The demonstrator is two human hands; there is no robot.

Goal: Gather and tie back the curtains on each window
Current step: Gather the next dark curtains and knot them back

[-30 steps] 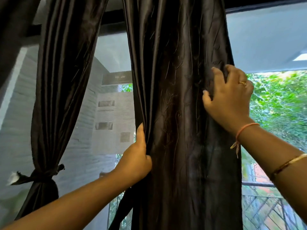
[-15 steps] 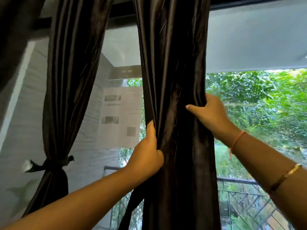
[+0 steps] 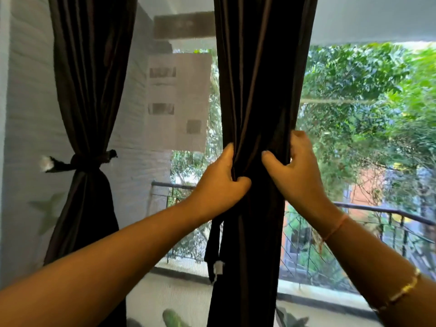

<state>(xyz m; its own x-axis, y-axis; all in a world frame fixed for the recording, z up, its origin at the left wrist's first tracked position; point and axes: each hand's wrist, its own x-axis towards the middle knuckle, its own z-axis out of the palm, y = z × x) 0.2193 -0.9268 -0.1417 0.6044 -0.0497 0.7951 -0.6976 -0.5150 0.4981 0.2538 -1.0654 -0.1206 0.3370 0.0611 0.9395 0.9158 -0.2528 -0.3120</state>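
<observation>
The dark centre curtain [image 3: 257, 90] is bunched and gripped by the left hand [image 3: 219, 182] and right hand [image 3: 295, 175]; at nine o'clock, a tied curtain [image 3: 87, 102] is hung.

This looks like a room in a home or flat, beside a tall glazed window [image 3: 368, 22]. A full-length dark brown satin curtain [image 3: 259, 79] hangs before the glass. A second dark curtain [image 3: 92, 79] beside it is cinched by a matching fabric tie-back [image 3: 86, 159], and outside run a dark metal balcony railing [image 3: 377, 208], a white ribbed wall [image 3: 30, 102] and leafy green trees [image 3: 354, 86].
</observation>
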